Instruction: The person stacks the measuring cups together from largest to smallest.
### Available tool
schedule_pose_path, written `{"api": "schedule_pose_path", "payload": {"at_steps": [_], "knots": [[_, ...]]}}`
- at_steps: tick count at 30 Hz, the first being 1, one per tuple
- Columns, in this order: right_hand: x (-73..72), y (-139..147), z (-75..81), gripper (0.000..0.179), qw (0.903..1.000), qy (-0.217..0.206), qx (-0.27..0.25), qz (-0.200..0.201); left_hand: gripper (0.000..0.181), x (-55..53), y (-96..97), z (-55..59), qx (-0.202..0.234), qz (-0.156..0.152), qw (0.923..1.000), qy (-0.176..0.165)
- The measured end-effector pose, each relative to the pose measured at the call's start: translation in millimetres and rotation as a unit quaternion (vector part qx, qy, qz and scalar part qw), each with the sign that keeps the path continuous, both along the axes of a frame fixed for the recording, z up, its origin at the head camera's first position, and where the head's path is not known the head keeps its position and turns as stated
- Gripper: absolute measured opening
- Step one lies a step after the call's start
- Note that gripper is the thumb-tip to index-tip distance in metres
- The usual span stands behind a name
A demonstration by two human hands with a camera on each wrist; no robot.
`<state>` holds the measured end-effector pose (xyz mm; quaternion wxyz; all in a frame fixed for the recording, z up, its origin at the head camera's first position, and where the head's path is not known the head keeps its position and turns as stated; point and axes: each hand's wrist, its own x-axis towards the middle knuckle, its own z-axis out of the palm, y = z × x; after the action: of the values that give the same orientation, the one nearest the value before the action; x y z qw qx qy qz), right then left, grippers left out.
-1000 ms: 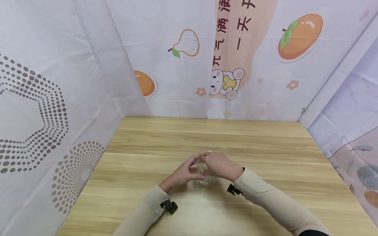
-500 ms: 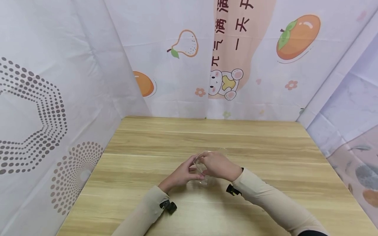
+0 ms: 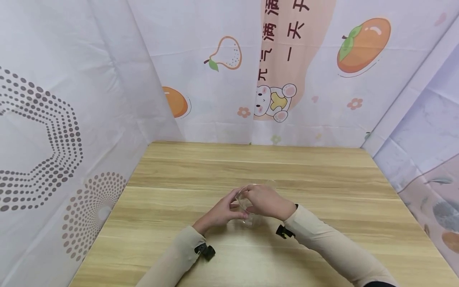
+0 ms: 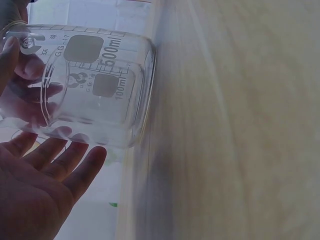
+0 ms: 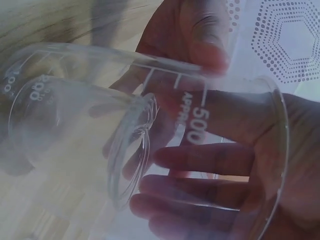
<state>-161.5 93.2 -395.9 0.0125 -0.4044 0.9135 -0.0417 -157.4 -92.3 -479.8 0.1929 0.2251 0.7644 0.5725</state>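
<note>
A clear 500 ml glass beaker (image 4: 85, 48) stands on the wooden table in front of me, its base (image 3: 248, 222) showing below the hands. Inside it sits a smaller 100 ml glass beaker (image 4: 106, 85), its bottom close to the larger one's floor. My left hand (image 3: 218, 211) grips the large beaker from the left, thumb on the near side, fingers (image 4: 70, 157) along the outer wall. From above, my right hand (image 3: 269, 201) reaches in through the wide mouth. Its fingers (image 5: 195, 160) and thumb hold the small beaker at its rim (image 5: 117, 185).
The wood-grain table (image 3: 305, 171) spreads around the hands. A faint clear glass edge (image 3: 271, 182) shows behind the right hand. White printed curtains (image 3: 201, 71) close off the back and both sides. Each wrist wears a small black camera (image 3: 205, 251).
Both hands and the nested beakers keep practically the same place. Only the head view shifts very slightly.
</note>
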Motion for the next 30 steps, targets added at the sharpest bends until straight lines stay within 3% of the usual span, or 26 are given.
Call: {"api": "schedule_pose_path", "payload": {"at_steps": [7,17,30], "knots": [[1.3,4,0.9,0.025,0.9992,-0.012,-0.037,0.012,0.082,-0.3,0.4,-1.8,-0.002,-0.001,1.0000,0.002],[-2.9,11,2.9,0.016,0.9950,0.023,-0.091,0.034,0.082,0.0,0.3,-0.3,-0.003,-0.003,1.0000,-0.001],[-3.7,23,10.4,0.019,0.9881,0.005,-0.153,0.003,0.086,0.7,-0.3,2.2,-0.017,0.004,0.9998,-0.006]]}}
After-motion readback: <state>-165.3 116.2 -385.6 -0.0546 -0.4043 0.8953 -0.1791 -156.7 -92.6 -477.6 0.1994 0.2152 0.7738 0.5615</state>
